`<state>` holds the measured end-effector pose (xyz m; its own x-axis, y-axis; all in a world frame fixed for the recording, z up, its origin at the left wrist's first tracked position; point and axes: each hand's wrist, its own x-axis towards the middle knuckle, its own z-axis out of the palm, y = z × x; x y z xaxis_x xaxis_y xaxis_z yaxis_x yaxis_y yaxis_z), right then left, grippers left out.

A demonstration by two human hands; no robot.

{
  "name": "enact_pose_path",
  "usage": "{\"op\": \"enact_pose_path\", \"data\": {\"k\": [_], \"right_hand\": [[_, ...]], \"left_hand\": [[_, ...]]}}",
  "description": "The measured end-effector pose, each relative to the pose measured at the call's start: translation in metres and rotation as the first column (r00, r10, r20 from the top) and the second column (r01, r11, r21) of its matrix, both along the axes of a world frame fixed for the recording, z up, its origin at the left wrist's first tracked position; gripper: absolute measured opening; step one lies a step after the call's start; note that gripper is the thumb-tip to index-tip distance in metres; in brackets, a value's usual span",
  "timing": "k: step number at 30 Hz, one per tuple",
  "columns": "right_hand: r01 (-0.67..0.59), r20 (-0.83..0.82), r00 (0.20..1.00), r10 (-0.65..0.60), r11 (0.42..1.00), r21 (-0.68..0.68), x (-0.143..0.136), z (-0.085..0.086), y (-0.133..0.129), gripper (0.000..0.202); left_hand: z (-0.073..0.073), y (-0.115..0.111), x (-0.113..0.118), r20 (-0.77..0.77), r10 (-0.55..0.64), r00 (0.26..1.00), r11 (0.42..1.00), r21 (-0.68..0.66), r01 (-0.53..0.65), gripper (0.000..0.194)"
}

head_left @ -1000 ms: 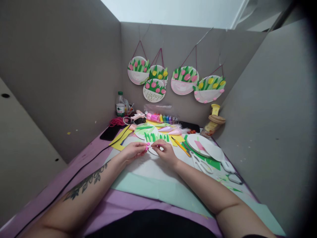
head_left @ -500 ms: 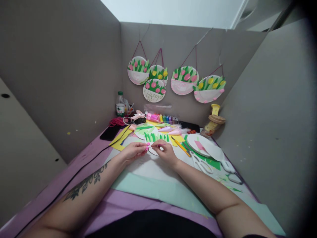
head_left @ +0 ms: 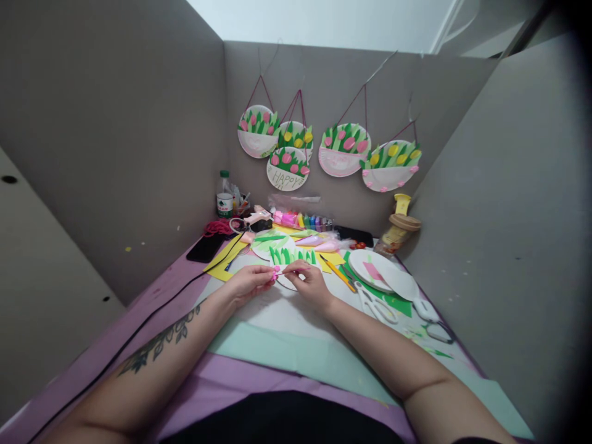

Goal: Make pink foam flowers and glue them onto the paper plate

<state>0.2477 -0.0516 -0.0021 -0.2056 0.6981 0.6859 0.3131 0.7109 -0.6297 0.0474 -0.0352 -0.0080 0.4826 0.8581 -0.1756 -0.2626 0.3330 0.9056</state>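
Pink piece, long axis unclear, is gripped by left hand; right hand has fingertips pinched together.

Your left forearm, tattooed, angles inward from lower left | your right forearm angles in from lower right | your left hand: fingertips pinched | your right hand: thumb and index together, wrist bent, hands nearly meeting
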Motion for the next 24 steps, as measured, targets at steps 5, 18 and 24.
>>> {"op": "enact_pose_path", "data": {"k": [5, 18, 24], "right_hand": [[-0.007, -0.136, 0.991, -0.006, 0.995, -0.096, 0.001, 0.002, 0.001, 0.01], [0.003, -0.129, 0.991, -0.019, 0.992, -0.123, 0.003, 0.002, 0.003, 0.009], [-0.008, -0.023, 1.0, 0.008, 1.0, -0.005, 0.002, 0.005, -0.002, 0.01]], "left_hand": [[0.007, -0.004, 0.002, -0.024, 0.041, 0.999, 0.999, -0.011, -0.042, 0.029], [0.01, -0.005, 0.003, -0.029, 0.075, 0.997, 0.996, -0.047, -0.076, 0.026], [0.008, -0.004, 0.004, -0.014, 0.09, 0.996, 0.994, -0.06, -0.091, 0.032]]}}
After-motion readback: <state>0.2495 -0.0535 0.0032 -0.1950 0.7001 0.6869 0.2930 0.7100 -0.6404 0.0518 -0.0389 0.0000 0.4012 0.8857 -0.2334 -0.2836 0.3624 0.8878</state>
